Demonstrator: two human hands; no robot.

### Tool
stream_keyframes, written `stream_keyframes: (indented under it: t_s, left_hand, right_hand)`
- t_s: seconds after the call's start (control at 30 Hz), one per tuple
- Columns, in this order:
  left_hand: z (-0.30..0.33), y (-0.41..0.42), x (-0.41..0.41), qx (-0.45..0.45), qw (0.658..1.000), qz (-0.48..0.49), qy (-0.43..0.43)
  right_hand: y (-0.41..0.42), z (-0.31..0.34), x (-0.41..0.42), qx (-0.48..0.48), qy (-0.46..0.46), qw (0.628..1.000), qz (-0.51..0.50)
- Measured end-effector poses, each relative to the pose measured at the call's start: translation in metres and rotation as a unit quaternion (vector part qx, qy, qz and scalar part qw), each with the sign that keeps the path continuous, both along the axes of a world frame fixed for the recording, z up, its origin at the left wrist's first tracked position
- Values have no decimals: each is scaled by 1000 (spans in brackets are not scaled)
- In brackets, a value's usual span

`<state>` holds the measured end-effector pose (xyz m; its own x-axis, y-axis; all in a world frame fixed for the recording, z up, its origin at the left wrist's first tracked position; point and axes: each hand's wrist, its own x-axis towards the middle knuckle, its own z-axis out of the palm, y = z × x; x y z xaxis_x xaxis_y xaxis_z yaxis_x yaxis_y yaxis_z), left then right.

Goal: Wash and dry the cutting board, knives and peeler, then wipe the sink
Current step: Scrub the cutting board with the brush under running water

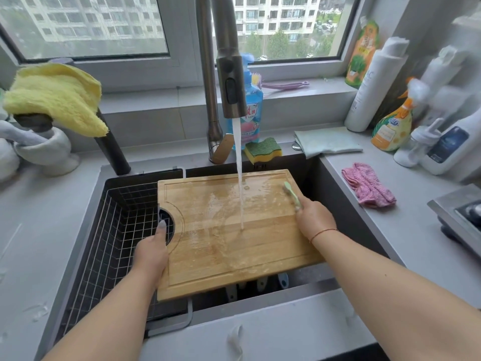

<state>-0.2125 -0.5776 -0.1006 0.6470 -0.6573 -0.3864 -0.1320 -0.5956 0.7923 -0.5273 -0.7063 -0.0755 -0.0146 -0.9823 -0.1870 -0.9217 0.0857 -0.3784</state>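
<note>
Board: the cutting board (234,230) lies flat across the sink (338,194), spanning it under the tap (230,82), likely so the basin catches the runoff.
Water: a stream (240,178) falls onto the middle of the board; the wood around it is wet and glossy, drier at the near edge.
Left hand: the left hand (152,252) grips the board's left edge, thumb on top beside the round cut-out (166,225), fingers hidden underneath. It reads as a brace against the scrubbing.
Right hand: the right hand (313,220) is curled round a green scrubber (291,194), whose far end touches the board near the far right corner. Brush or cloth, I cannot tell; it is blurred.
Under the board: pale handles (260,284) show below its near edge, down in the sink. Probably knives or peeler, waiting; too hidden to say which.
Rack: a wire basket (119,230) sits in the sink's left side, nothing visible in it.
Cloths: a yellow cloth (57,97) hangs left, a pink cloth (368,185) lies on the counter right, a sponge (263,149) by the tap base.
Stage: early, I judge. Board mid-wash; drying and sink-wiping not yet begun.
</note>
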Motion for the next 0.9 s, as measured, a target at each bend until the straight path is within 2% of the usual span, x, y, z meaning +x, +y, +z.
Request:
stream_keyframes:
  t_s: [0.17,0.33,0.5,0.6,0.77,0.83,0.9]
  left_hand:
    - [3,-1,-1,1,999,-32,-29]
    - [-4,0,3,-15,999,-28,-14]
    - [-4,0,2,-24,998,-41,-34]
    - [-3,0,2,-26,998,-45,-34]
    - [-9,0,10,-15,998,-55,-41]
    - [-11,1,12,-15,998,-55,-39]
    - [-11,1,12,-14,997,-60,-41]
  right_hand:
    - [31,3,36,23,-98,986,129]
    - [21,1,24,-7,-73,996,49]
    - [52,11,57,35,-67,983,165]
    - [42,9,44,-5,-60,990,126]
    - [28,-3,-15,8,-39,996,-81]
    - [35,-5,-13,15,-47,997,-65]
    - [47,-7,-1,15,-66,998,2]
